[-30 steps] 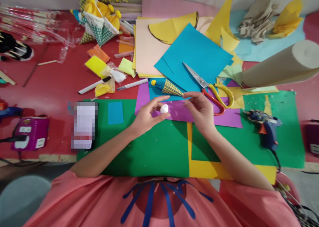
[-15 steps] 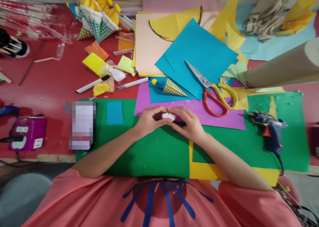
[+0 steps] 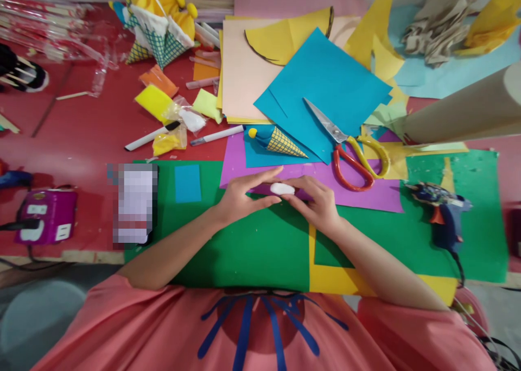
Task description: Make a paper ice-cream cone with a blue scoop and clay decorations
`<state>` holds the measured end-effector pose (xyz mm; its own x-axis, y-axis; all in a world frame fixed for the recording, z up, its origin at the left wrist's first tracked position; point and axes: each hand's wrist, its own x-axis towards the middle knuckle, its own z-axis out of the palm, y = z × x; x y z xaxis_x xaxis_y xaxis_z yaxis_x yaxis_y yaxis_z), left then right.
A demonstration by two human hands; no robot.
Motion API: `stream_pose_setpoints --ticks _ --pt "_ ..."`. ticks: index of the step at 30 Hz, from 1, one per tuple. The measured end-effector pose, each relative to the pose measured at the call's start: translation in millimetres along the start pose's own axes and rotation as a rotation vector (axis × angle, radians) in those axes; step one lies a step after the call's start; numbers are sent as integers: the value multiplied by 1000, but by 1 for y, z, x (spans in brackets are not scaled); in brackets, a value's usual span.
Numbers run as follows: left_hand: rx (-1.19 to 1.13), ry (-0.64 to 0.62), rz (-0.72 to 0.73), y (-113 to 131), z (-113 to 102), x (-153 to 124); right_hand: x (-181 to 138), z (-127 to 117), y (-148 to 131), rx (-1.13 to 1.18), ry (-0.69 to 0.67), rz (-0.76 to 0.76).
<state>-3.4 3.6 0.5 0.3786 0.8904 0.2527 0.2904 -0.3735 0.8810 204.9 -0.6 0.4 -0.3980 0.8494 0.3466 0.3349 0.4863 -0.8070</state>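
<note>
A small white lump of modelling clay is pinched at its right end between the thumb and fingers of my right hand. My left hand is open around the lump's left end, thumb and fingers spread apart. Both hands are above the green sheet and the purple sheet. Just beyond them lies a small cone of yellow checked paper with a blue top and a yellow ball. Scissors with red and yellow handles rest to the right.
A hot glue gun lies on the right, below a thick cardboard tube. Packets of clay, one yellow, and markers are at the left back. A blurred phone and a purple power socket box are on the left.
My left thumb and fingers have spread apart, letting go of the clay. The lump has moved slightly right with my right hand and looks smoother and longer.
</note>
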Motion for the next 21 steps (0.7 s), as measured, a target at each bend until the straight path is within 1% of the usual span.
stream_pose_setpoints --ticks 3,6,8,11,14,16,18,21 --pt "75 -4 132 0 2 1 0 1 1 42 -21 26" --pt "90 1 172 3 3 1 -1 1 2 80 -26 64" --pt "90 19 140 4 3 0 -3 0 2 94 -10 72" --pt "87 71 24 5 3 -1 -3 -1 3 97 23 89" --pt "51 86 -73 4 3 -2 -2 0 2 56 -11 47" --pt "26 74 -106 4 4 -2 0 1 2 21 -34 -8" --pt "17 68 -126 4 4 -1 1 2 0 2 -24 -51" --pt "-22 45 -113 3 2 -2 1 1 -2 -7 4 -56"
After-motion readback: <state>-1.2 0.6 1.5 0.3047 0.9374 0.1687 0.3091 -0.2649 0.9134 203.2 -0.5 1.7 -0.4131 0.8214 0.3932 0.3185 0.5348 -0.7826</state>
